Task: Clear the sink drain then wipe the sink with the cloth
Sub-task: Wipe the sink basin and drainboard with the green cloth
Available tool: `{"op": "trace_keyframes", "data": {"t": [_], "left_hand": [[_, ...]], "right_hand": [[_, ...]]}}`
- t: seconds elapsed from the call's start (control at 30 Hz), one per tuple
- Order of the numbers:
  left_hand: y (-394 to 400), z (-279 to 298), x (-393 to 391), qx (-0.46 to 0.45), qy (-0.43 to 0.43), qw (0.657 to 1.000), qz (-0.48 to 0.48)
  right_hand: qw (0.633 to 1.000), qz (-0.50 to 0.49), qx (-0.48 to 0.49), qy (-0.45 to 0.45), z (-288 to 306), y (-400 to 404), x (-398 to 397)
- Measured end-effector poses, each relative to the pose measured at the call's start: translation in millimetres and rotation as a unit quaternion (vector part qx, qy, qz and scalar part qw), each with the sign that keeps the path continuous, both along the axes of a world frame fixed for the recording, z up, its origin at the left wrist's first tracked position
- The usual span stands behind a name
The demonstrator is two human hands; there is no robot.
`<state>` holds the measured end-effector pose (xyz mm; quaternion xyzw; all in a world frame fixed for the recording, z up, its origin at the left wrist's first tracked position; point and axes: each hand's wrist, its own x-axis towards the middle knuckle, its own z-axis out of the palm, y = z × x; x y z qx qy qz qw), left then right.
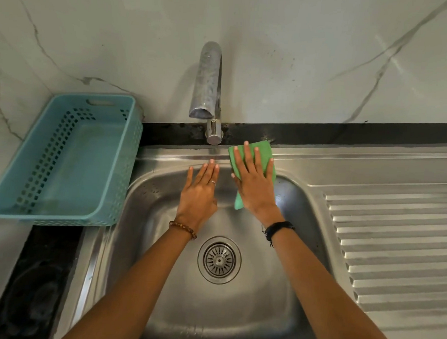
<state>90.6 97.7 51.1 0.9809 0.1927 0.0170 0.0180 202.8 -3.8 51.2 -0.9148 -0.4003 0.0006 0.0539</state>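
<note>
Wiping the back rim of a stainless-steel sink (pixel 236 311). The right hand (pixel 255 183) lies flat, fingers (pixel 247 155) straight and spread, pressing a green cloth (pixel 263 150) against the far wall and rim of the basin, just right of the tap (pixel 208 86). The cloth is draped over the rim, its lower edge hanging into the basin below the palm. The left hand (pixel 198 194) is also released, fingers straight and together, resting flat on the far basin wall beside the cloth and holding nothing.

The drain strainer (pixel 219 260) sits in the basin floor nearer the person, with no visible debris on it; the drain step appears done and wiping is the step in hand.

Technique, as judged: keep the palm flat so the whole cloth bears on the steel; sweep along the rim, then down the wall toward the drain, overlapping each pass; attend to the dark specks near the left rear corner; let the left hand steady the body, clear of the cloth's path.

Count: one sink, one drain strainer, one cloth, one tap, two hands, one blue perforated basket (pixel 64 159) on the desk at left, one ribbed drainboard (pixel 393 248) at right, one bracelet at each wrist, one ring on the left hand.
</note>
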Motion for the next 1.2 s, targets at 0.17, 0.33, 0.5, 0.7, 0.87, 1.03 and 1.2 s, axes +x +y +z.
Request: {"op": "trace_keyframes", "data": {"t": [0.17,0.33,0.5,0.7,0.87,1.03,1.2], "left_hand": [[3.2,6.5,0.6,0.017,0.022,1.000,-0.005],[6.2,17.9,1.5,0.017,0.057,0.998,-0.010],[4.8,33.4,3.0,-0.041,0.112,0.993,0.001],[-3.8,57.0,2.9,-0.346,0.028,0.934,0.081],[-62.7,92.5,-18.9,-0.709,-0.073,0.682,0.165],[-100.4,115.6,-30.1,-0.798,-0.092,0.586,0.106],[-121.9,132.1,-33.7,-0.754,-0.117,0.641,0.086]], "right_hand": [[0.999,-0.012,-0.039,-0.022,0.0,-25.8,25.5],[0.994,-0.095,-0.055,0.029,7.3,-44.0,39.7],[0.958,-0.206,-0.045,0.191,32.2,-68.6,51.0],[0.791,-0.265,0.352,0.424,89.1,-110.5,18.3],[0.442,-0.230,0.598,0.628,112.7,-136.3,-34.1],[0.367,-0.234,0.613,0.659,106.2,-145.9,-74.0],[0.358,-0.221,0.636,0.647,103.2,-159.7,-89.1]]}}
